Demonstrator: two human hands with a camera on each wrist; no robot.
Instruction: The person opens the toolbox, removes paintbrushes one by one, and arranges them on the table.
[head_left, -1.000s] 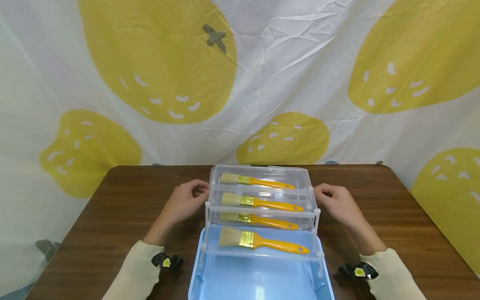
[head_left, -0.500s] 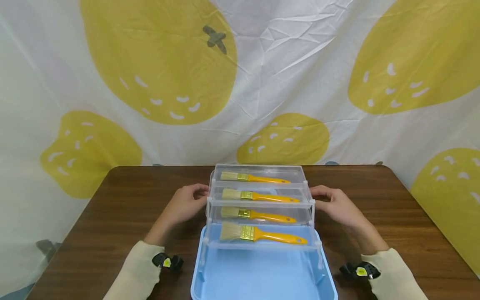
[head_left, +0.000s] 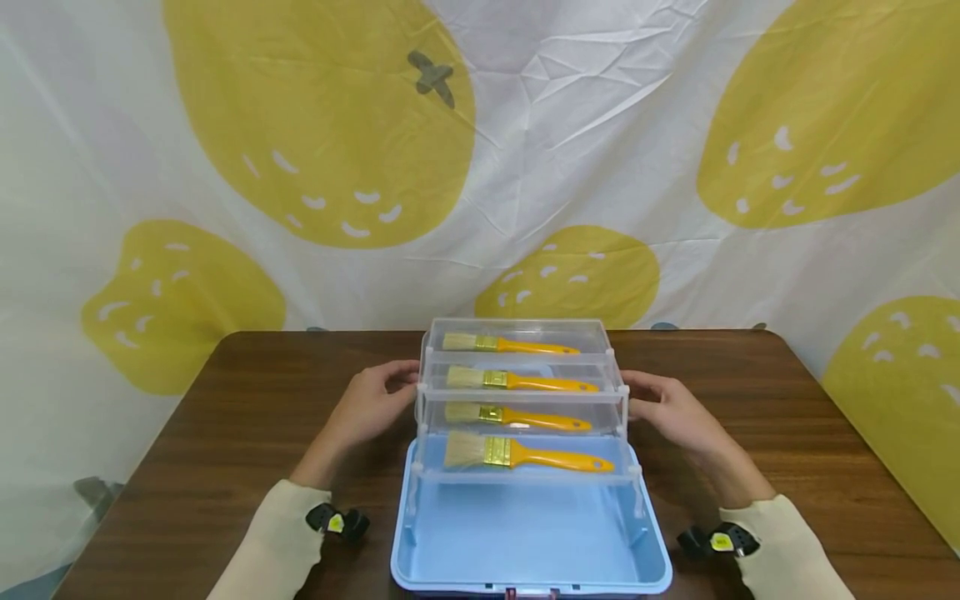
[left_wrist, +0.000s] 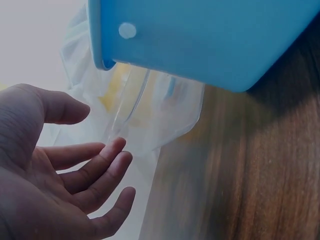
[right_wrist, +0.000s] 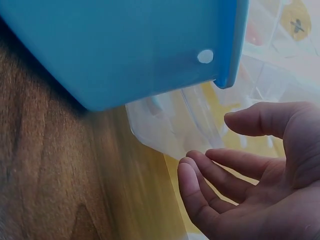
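A light blue toolbox (head_left: 525, 537) stands unfolded on the table, its front rim showing. Above its rear part, clear stepped trays (head_left: 517, 478) hold several paintbrushes (head_left: 558, 460) with yellow handles and pale bristles, all pointing left. Behind hangs the clear lid (left_wrist: 182, 107), low at the back of the box. On the left side my left hand (head_left: 377, 404) has loosely bent fingers, fingertips right at the lid's edge, thumb apart. Opposite it, my right hand (head_left: 671, 408) is in a similar pose at the right side, its fingertips (right_wrist: 187, 172) close to the lid.
The box stands on a dark wood table (head_left: 277, 392). A white cloth (head_left: 585, 125) with yellow fruit shapes hangs behind the table's far edge. Each wrist carries a black strap camera (head_left: 336, 522).
The box, trays and brushes have shifted away from me and straightened slightly, bringing the front rim into view. Both hands have stayed beside the lid with little movement.
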